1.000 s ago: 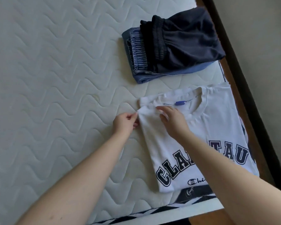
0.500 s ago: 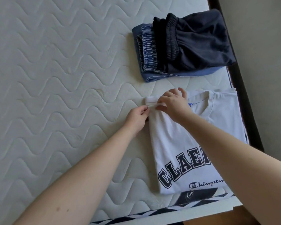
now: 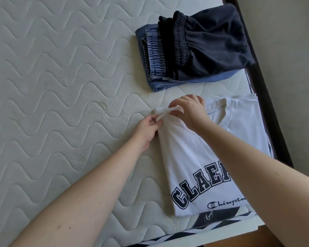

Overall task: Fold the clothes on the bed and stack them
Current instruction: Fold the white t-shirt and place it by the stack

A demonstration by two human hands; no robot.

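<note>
Head view — left hand [image 3: 147,128] and right hand [image 3: 189,111] both pinch white T-shirt's [image 3: 194,157] corner.

Two bare forearms reach in from the bottom edge, with no sleeves, watch or jewellery on them. The left hand [image 3: 147,127] and right hand [image 3: 190,111] are ungloved, with short, unpainted nails. A small dark mark sits on the left forearm [image 3: 89,198] near the elbow.
</note>
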